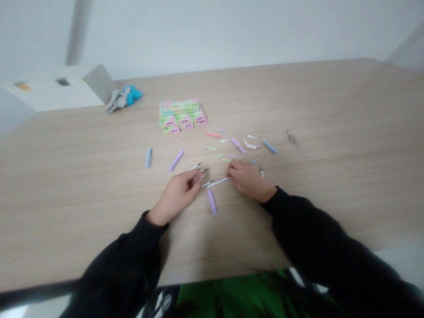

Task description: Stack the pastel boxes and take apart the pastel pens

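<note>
My left hand (180, 190) is closed, its fingers curled around a pen refill (204, 170) whose dark tip sticks out past them. Another white pen refill (194, 166) shows just behind these fingers. My right hand (247, 180) is closed in a pinch on the end of a long white pen refill (218, 181), which points left along the table. One more dark-tipped refill (208, 183) lies between the hands. Just below it is a purple pen barrel (212, 202). A green strip (225, 160) lies by my right fingertips.
Beyond my hands lie purple and blue pen parts (238, 145), small white pieces (251, 137) and a red piece (213, 134). Pink-and-green boxes (179, 108) stand farther back. Grey and blue cloth-like items (124, 97) are at the back left of the wooden table (82, 176).
</note>
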Demonstrator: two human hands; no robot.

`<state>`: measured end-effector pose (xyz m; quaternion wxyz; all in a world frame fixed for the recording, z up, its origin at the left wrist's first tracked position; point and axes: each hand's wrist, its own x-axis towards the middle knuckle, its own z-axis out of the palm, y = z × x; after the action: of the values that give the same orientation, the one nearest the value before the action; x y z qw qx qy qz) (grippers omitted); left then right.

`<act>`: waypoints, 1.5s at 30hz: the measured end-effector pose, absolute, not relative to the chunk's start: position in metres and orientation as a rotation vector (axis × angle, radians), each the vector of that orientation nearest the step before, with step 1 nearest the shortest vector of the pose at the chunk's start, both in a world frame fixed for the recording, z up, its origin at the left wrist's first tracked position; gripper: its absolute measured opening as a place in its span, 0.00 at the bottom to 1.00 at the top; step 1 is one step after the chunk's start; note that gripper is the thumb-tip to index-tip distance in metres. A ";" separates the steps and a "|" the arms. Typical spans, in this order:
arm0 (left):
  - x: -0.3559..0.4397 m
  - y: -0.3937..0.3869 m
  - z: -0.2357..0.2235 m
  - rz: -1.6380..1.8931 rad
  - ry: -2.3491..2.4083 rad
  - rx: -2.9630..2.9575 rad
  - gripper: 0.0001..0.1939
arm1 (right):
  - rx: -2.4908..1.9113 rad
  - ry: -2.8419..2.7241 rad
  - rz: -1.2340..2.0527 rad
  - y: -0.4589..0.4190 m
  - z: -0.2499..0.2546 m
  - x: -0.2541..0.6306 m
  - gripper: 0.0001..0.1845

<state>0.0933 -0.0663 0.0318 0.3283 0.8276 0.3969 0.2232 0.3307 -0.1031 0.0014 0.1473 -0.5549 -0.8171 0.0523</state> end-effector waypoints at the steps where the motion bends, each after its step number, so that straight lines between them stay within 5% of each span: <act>1: 0.093 -0.066 0.032 0.586 1.044 2.166 0.10 | -1.597 -2.350 0.118 -0.103 0.002 0.331 0.10; 35: 0.097 -0.069 0.033 0.559 0.942 1.780 0.17 | -1.390 -2.142 -0.066 -0.113 0.021 0.327 0.05; 45: 0.087 -0.059 0.037 0.854 1.123 1.736 0.18 | -1.480 -2.388 0.661 -0.132 0.025 0.323 0.04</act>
<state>0.0867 -0.0586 0.0372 0.4373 0.6980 0.4514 0.3432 0.3233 -0.1324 0.0247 0.1274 -0.5086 -0.8207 0.2270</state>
